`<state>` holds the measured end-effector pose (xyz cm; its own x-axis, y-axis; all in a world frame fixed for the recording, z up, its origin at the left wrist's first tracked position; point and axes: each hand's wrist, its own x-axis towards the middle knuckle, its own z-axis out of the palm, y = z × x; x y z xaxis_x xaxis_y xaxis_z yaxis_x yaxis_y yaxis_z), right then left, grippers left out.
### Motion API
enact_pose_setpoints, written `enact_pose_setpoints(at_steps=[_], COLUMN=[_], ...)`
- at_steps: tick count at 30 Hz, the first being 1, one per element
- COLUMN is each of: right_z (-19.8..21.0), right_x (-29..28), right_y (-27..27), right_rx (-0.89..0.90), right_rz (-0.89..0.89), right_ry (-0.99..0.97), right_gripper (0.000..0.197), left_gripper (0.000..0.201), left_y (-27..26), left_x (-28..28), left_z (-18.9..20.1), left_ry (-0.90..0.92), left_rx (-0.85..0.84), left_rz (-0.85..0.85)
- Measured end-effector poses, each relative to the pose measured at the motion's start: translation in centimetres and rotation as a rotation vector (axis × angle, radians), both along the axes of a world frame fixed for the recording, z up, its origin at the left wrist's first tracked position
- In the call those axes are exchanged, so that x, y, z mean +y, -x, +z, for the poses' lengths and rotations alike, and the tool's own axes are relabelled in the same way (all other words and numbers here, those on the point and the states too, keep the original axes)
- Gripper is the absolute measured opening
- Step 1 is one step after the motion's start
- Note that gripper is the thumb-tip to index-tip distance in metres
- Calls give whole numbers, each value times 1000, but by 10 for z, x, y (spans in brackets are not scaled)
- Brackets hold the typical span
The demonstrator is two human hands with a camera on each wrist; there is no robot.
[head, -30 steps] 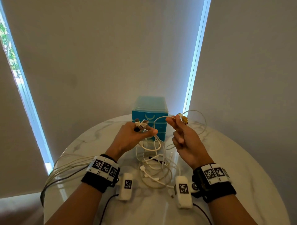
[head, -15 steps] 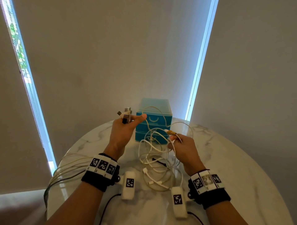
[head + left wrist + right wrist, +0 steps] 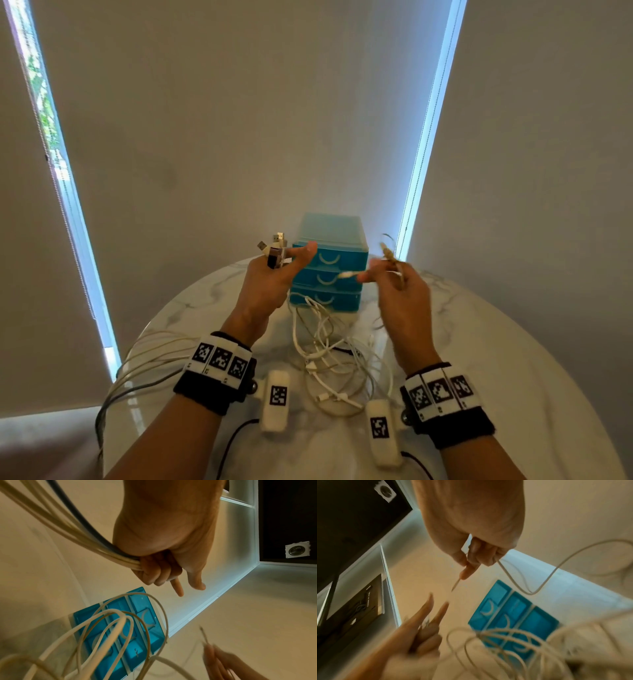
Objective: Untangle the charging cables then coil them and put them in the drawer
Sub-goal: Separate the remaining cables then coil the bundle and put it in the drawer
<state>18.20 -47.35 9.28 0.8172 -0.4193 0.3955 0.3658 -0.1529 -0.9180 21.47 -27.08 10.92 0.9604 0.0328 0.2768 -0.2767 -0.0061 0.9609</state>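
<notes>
My left hand [image 3: 274, 277] is raised left of the blue drawer unit [image 3: 330, 263] and grips a bunch of cable ends, their USB plugs [image 3: 274, 246] sticking up above the fist. In the left wrist view the bundle of pale cables [image 3: 72, 531] runs into the curled fingers [image 3: 154, 572], index and thumb extended. My right hand [image 3: 394, 284] holds one thin white cable, its white plug [image 3: 347, 274] pointing left and a yellowish plug [image 3: 388, 253] above. A tangle of white cables [image 3: 329, 353] lies on the marble table [image 3: 513, 377] between my wrists. All three drawers look closed.
The drawer unit stands at the table's far edge against the wall. Cables [image 3: 144, 359] hang in loops off the left table edge. Bright window strips flank the wall. Wrist camera pods [image 3: 275, 399] and their black leads sit low over the table.
My right hand has risen from the tangle to drawer height, pulling its cable up and right. My left hand stays raised with the plugs, slightly higher.
</notes>
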Motion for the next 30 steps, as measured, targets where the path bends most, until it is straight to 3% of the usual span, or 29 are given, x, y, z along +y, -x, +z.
enact_pose_setpoints(at_steps=[3,6,11,12,13,15,17,20,24,27,30], right_z=[19,53,113,118,120,113,102,88,60,36,13], right_x=[-25,-39,-3,19,45,96,120,116,89,70,56], right_y=[-8,-19,-60,-71,-78,-74,-66,-55,-36,-24,-16], right_rx=[-69,-210,-329,-281,-150,250,395,236,130,78,66], right_rz=[-178,-232,-431,-337,-129,371,577,503,500,493,480], right_ry=[-272,-476,-564,-488,-316,262,570,484,250,165,-53], right_gripper=[16,11,14,14,18,31,28,31,26,18,18], left_gripper=[45,46,47,48,48,46,42,43,45,44,51], left_y=[-7,-7,-6,-6,-4,0,5,2,-2,-1,-9], left_x=[7,10,16,18,20,24,29,38,32,24,24], left_z=[-3,-1,5,6,8,9,14,13,10,9,2], left_ry=[37,123,211,223,225,212,190,204,168,148,107], left_rx=[-13,-90,-260,-312,-373,-489,-610,-642,-532,-391,-241], left_rz=[80,145,285,311,343,445,555,643,562,443,263])
